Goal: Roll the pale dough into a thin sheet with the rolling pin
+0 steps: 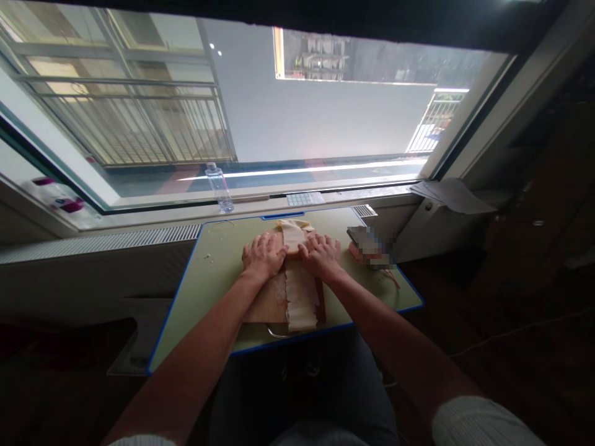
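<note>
A long, pale strip of dough [301, 300] with ragged edges lies lengthwise on a wooden cutting board [264, 303]. Its far end is folded over beyond my hands. Across the strip, between my thumbs, shows a short tan length of what looks like a rolling pin [292, 250]; its ends are hidden under my palms. My left hand [264, 253] presses down on the left side, fingers spread and pointing away from me. On the right, my right hand [321, 253] lies the same way, fingers stretched out, thumb toward the dough.
The board rests on a small green table [199, 297] with a blue edge. Small crumbs dot its left side. A blurred item [369, 248] lies at the right. On the windowsill stand a clear plastic bottle [219, 189] and a bottle with purple parts [58, 195]; papers [453, 195] lie at right.
</note>
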Tool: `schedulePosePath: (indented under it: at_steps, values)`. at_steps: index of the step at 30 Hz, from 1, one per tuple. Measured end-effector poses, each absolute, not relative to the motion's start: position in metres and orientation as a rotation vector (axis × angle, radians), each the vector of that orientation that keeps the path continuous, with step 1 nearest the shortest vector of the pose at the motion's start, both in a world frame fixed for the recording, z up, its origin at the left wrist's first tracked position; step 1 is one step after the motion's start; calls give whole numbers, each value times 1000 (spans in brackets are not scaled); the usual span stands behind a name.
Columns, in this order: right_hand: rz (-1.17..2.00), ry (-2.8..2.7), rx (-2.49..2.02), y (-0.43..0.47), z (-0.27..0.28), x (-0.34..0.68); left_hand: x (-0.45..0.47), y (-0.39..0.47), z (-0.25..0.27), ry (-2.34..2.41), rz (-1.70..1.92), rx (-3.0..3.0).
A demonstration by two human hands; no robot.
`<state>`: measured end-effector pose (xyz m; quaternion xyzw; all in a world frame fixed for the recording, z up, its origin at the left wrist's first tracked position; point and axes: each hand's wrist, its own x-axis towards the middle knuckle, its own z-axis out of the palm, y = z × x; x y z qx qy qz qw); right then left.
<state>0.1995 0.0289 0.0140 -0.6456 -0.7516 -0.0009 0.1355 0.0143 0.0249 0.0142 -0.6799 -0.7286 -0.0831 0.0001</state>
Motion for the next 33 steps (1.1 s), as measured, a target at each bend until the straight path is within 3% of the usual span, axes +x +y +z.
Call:
schedulePosePath:
  at_steps: [7,19,33]
  values:
    - [34,-2174,-1892,63,19,196,13,58,18,-2302,-283,-2144]
    - [429,-2168,-1966,148,27,196,0,141,21,-2322,-252,-2243]
    - [340,-2109,-1907,175,21,194,1,170,22,-2297,-203,-2248]
